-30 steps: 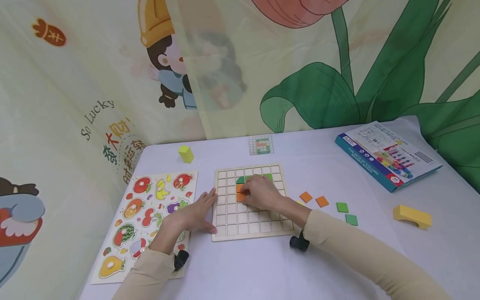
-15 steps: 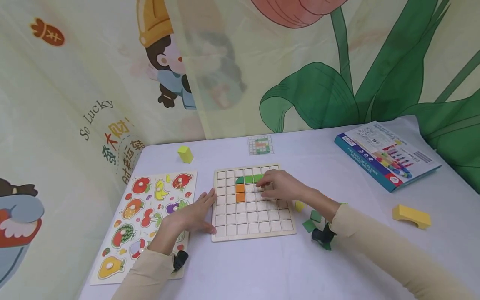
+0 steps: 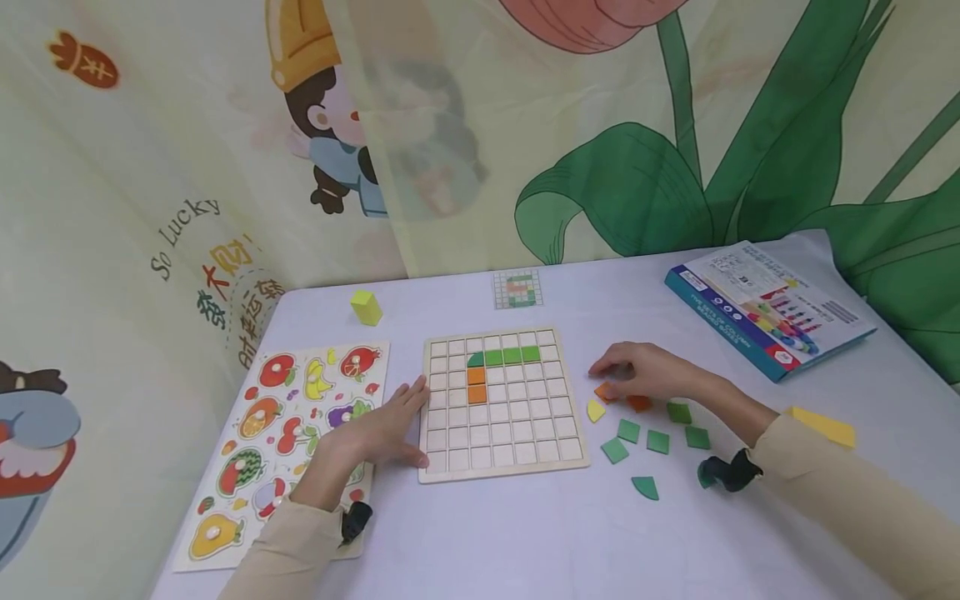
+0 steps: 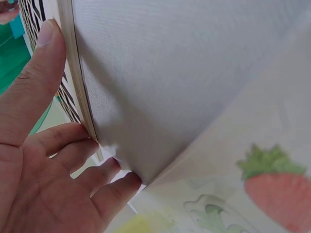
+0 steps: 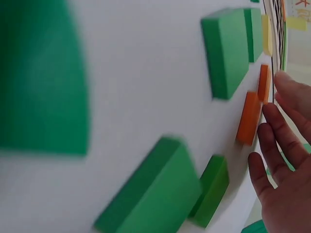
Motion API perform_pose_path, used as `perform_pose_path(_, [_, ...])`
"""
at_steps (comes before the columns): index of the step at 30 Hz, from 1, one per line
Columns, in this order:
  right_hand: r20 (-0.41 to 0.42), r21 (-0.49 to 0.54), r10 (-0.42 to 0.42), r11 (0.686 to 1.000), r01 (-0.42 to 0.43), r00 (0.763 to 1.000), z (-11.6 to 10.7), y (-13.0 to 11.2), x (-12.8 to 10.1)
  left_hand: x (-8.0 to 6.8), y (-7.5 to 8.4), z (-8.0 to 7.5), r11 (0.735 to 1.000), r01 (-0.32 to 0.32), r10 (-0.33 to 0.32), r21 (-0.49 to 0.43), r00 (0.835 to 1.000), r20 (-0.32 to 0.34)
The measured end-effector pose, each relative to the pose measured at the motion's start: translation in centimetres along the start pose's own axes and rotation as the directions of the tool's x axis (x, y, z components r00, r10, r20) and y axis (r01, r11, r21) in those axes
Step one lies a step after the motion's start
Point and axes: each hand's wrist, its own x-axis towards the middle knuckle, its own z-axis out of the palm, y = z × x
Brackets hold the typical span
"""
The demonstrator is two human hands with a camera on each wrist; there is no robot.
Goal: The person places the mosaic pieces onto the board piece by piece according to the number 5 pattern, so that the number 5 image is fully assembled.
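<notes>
Right hand (image 3: pixel 645 372) has left my grid board (image 3: pixel 501 406) and now curls over the orange tiles (image 3: pixel 606 391) beside it, touching them, grip unclear, while left hand (image 3: pixel 378 429) stays flat against the board's left edge.

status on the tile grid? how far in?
Done: six tiles sit in the grid board, a green row along the second row and two orange squares below its left end. In hand: the right hand is over the loose orange tiles beside the board; the left hand rests against the board's left edge. Left: most cells are bare, and loose green tiles wait on the table.
</notes>
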Motion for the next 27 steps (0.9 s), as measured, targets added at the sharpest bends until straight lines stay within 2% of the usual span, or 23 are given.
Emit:
perform_pose_path(9, [0.020,-0.037,-0.008,0.999,0.009,1.000,-0.4,0.8,-1.0,0.0,-0.1,-0.1,1.000,-0.010,0.010,0.007,1.000,-0.003])
perform_pose_path(17, [-0.002,-0.031,-0.018,0.999,0.018,1.000,-0.2,0.8,-0.8,-0.2,-0.1,-0.1,0.999,-0.032,0.032,-0.032,0.999,0.009])
perform_pose_path(22, [-0.013,-0.029,0.004,1.000,-0.005,1.000,-0.2,0.8,-0.8,-0.1,0.0,-0.2,0.999,-0.027,0.028,-0.029,1.000,0.012])
perform_pose_path(27, [-0.050,-0.035,0.007,0.999,-0.009,0.999,0.0,-0.2,-0.3,-0.2,0.0,-0.2,0.999,-0.021,0.022,-0.031,1.000,0.013])
